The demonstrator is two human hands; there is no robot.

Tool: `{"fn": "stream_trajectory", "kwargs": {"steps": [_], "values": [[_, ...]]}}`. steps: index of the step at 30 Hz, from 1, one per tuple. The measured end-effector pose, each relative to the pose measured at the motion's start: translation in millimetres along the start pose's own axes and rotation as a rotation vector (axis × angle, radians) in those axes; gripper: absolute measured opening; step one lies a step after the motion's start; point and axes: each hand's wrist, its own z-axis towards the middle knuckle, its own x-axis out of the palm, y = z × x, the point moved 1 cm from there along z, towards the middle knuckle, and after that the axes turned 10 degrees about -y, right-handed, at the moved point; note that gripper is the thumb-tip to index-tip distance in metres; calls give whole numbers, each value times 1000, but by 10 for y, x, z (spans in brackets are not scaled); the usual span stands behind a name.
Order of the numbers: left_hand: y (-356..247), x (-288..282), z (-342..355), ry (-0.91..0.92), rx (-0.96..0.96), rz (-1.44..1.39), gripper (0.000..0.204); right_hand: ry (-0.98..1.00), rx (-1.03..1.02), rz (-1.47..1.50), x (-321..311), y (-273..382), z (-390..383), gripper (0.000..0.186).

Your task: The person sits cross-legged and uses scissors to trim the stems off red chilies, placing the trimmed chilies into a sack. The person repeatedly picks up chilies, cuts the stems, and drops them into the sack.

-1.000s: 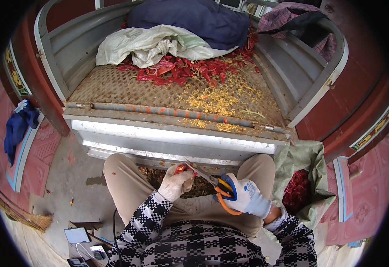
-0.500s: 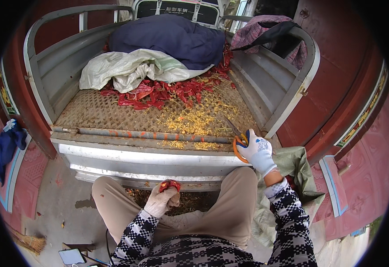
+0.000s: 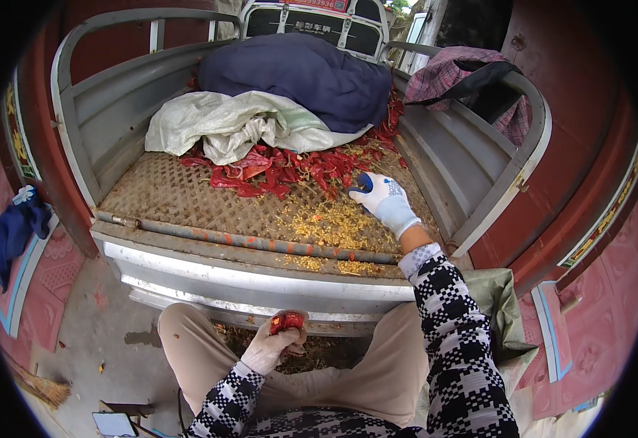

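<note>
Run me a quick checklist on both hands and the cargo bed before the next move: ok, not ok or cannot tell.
1. Left hand holding the red pepper: ok, it sits in the fingers above the lap.
2. Right hand by the pepper pile: ok, it is over the cargo bed near the pile's front edge.
3. Right hand's grasp on a pepper: cannot tell, no pepper shows clearly in it.
4. Both hands gloved: ok.
5. Bed near the right hand free of loose bits: not ok, yellow seeds are scattered there.
6. White sack apart from the right hand: ok, it lies farther back and left.
</note>
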Motion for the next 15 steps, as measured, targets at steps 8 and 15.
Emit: {"fn": "stream_trajectory", "kwargs": {"steps": [8,15], "values": [[133,-137,62,-78,-8,8,27,165,171,-54,685,211,333,49],[113,-83,77,-37,-30,-103,15,161,402,1070,434,-297,-22,24]]}}
